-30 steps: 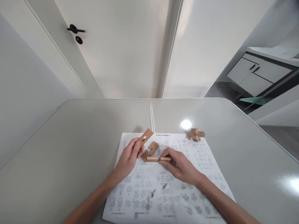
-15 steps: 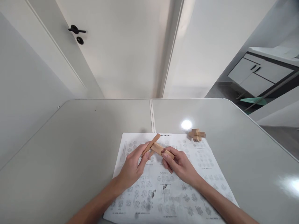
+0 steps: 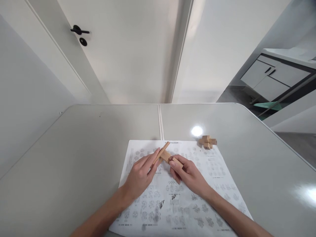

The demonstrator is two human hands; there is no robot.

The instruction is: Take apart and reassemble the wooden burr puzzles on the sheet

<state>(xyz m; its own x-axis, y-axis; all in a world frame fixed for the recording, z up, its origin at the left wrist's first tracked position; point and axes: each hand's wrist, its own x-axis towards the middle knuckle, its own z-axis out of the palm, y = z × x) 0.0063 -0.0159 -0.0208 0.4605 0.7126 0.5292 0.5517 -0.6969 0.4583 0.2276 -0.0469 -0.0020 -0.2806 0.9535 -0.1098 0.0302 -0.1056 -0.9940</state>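
My left hand (image 3: pixel 140 173) is closed on a slim wooden puzzle stick (image 3: pixel 164 149), which slants up to the right past the fingertips. Against its lower side sits a wider wooden puzzle block (image 3: pixel 165 155), and the two touch. From the right, my right hand (image 3: pixel 189 173) pinches the block's near end, with a short wooden bar (image 3: pixel 178 162) showing between thumb and finger. Whether that bar is part of the block I cannot tell. Both hands are just above a printed sheet (image 3: pixel 176 219) of puzzle drawings. Fingers hide parts of the wooden pieces.
An interlocked wooden puzzle (image 3: pixel 207 142) sits at the sheet's upper right corner. The grey table (image 3: pixel 74 158) has a seam (image 3: pixel 161 121) down its far half. Beyond its far edge stands a white door (image 3: pixel 128 52); a cabinet (image 3: pixel 276 77) is at the right.
The slim stick has rolled and now shows a narrower face. My left fingers have shifted up along it. My right hand has moved slightly left with its pieces.
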